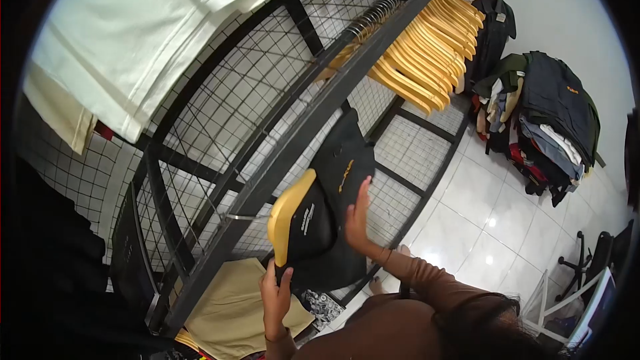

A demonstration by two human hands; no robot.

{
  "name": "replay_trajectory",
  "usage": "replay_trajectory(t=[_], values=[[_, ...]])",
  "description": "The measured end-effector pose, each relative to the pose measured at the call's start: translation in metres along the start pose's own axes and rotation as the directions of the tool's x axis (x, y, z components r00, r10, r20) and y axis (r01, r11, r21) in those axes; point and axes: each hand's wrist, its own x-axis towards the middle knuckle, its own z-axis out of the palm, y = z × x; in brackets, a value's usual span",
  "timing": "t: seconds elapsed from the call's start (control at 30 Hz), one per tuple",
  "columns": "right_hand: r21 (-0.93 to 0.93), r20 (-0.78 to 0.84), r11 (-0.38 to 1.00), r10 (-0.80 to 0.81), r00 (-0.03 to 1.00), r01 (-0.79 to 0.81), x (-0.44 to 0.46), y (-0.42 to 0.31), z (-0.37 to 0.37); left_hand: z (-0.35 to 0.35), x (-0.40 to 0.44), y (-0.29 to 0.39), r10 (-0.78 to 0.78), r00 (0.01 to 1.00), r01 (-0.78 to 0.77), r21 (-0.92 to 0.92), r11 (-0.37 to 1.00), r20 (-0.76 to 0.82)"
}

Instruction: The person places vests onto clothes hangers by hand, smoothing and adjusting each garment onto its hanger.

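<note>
A black shirt [343, 227] with small orange lettering on the chest hangs on a light wooden hanger [283, 223]. The hanger's metal hook reaches over the black rail. My left hand [275, 299] pinches the shirt's shoulder by the lower end of the hanger, thumb on the near side. On the other side, my right hand [358, 221] is held with straight fingers against or just over the shirt front; contact is hard to make out. A pair of beige trousers or a similar beige garment [233, 303] hangs below the left hand.
Several bare wooden hangers [427, 47] crowd the rail's far end beside dark clothes. A tall pile of folded garments [557, 110] stands on the white tiled floor [460, 233]. Pale fabric [147, 33] hangs at upper left, before black wire mesh [207, 120]. An office chair [587, 260] is at right.
</note>
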Motion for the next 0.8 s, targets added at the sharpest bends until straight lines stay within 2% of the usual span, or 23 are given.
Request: replay_trajectory(t=[0.07, 0.1, 0.17, 0.2, 0.27, 0.3, 0.33, 0.37, 0.4, 0.43, 0.47, 0.5, 0.53, 0.6, 0.63, 0.7, 0.73, 0.77, 0.8], values=[[0.172, 0.003, 0.953, -0.254, 0.967, 0.250, -0.021, -0.046, 0.002, 0.005, -0.004, 0.003, 0.029, 1.000, -0.029, -0.008, 1.000, -0.003], [0.163, 0.001, 0.955, -0.250, 0.968, 0.246, -0.036, -0.049, 0.010, 0.008, -0.006, 0.004, 0.046, 0.999, -0.046, -0.012, 0.999, -0.005], [0.167, 0.048, 0.903, -0.409, 0.911, 0.396, -0.078, -0.048, 0.025, 0.017, -0.009, 0.004, 0.084, 0.996, -0.085, -0.048, 0.995, -0.008], [0.162, 0.041, 0.903, -0.409, 0.912, 0.398, -0.092, -0.041, 0.027, 0.021, -0.010, 0.003, 0.124, 0.992, -0.125, -0.079, 0.989, -0.022], [0.011, 0.304, 0.967, -0.244, 0.921, 0.253, -0.118, -0.008, 0.037, 0.020, -0.010, 0.005, 0.170, 0.985, -0.172, -0.106, 0.979, -0.027], [-0.078, 0.417, 0.979, -0.138, 0.898, 0.186, -0.134, 0.016, 0.043, 0.017, -0.010, 0.008, 0.095, 0.995, -0.092, -0.075, 0.993, 0.036], [-0.081, 0.408, 0.980, -0.132, 0.903, 0.180, -0.148, 0.042, 0.045, 0.013, -0.011, 0.011, 0.017, 0.995, -0.013, -0.040, 0.999, 0.097], [-0.348, 0.526, 0.937, 0.219, 0.822, -0.027, -0.164, 0.078, 0.044, 0.011, -0.013, 0.012, -0.064, 0.986, 0.064, 0.001, 0.998, 0.155], [-0.607, 0.529, 0.777, 0.553, 0.644, -0.169, -0.171, 0.087, 0.038, 0.010, -0.014, 0.010, -0.060, 0.985, 0.060, 0.005, 0.998, 0.164], [-0.603, 0.524, 0.778, 0.553, 0.648, -0.177, -0.180, 0.093, 0.035, 0.009, -0.014, 0.007, -0.008, 0.989, 0.009, -0.009, 1.000, 0.149], [-0.442, 0.381, 0.872, 0.397, 0.835, -0.212, -0.180, 0.087, 0.028, 0.008, -0.013, 0.004, 0.046, 0.990, -0.043, -0.024, 0.999, 0.131], [-0.274, 0.175, 0.942, 0.246, 0.953, -0.193, -0.176, 0.064, 0.019, 0.007, -0.013, 0.002, 0.096, 0.989, -0.091, -0.042, 0.995, 0.114], [-0.281, 0.166, 0.939, 0.251, 0.954, -0.198, -0.171, 0.040, 0.013, 0.005, -0.012, 0.001, 0.098, 0.987, -0.092, -0.049, 0.995, 0.124], [0.051, 0.009, 0.993, -0.103, 0.995, 0.103, -0.153, -0.033, 0.006, 0.001, -0.009, 0.001, 0.248, 0.964, -0.241, -0.078, 0.968, 0.099], [0.035, 0.004, 0.994, -0.102, 0.995, 0.102, -0.157, -0.052, 0.009, 0.001, -0.009, 0.001, 0.320, 0.944, -0.313, -0.093, 0.945, 0.082], [0.172, -0.043, 0.923, -0.342, 0.939, 0.344, -0.164, -0.075, 0.022, -0.001, -0.013, 0.003, 0.301, 0.943, -0.280, -0.152, 0.948, 0.142], [0.162, -0.049, 0.924, -0.343, 0.938, 0.346, -0.172, -0.071, 0.031, -0.003, -0.014, 0.005, 0.282, 0.939, -0.245, -0.192, 0.950, 0.198], [0.131, 0.160, 0.970, -0.225, 0.961, 0.206, -0.185, -0.053, 0.044, -0.006, -0.016, 0.007, 0.266, 0.930, -0.210, -0.228, 0.951, 0.253], [0.072, 0.355, 0.995, -0.091, 0.931, 0.070, -0.200, -0.025, 0.059, -0.010, -0.018, 0.011, 0.131, 0.932, -0.079, -0.164, 0.983, 0.337]])
